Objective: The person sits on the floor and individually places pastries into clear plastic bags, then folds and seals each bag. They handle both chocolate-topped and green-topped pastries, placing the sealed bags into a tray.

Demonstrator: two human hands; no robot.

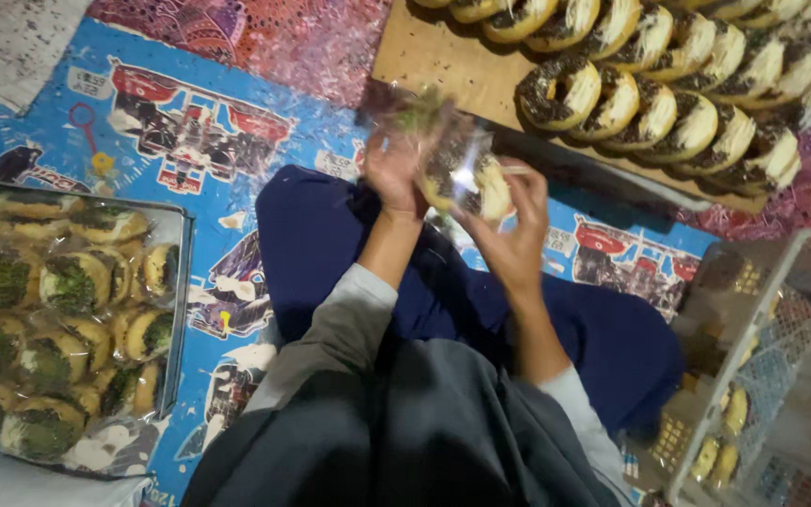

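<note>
At upper centre of the frame, both hands, left hand (394, 174) and right hand (516, 235), pinch closed around a light, soft, crushable topped doughnut (469, 180) in slippery clear plastic wrap (415, 115), best held by its edges.

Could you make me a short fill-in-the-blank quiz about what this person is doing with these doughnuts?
1. Both hands hold one doughnut inside a clear plastic ____.
2. The unwrapped doughnuts stand in rows on a ____ board.
3. The wrapped doughnuts lie in a tray on the person's ____ side.

Missing words: bag; wooden; left
</note>
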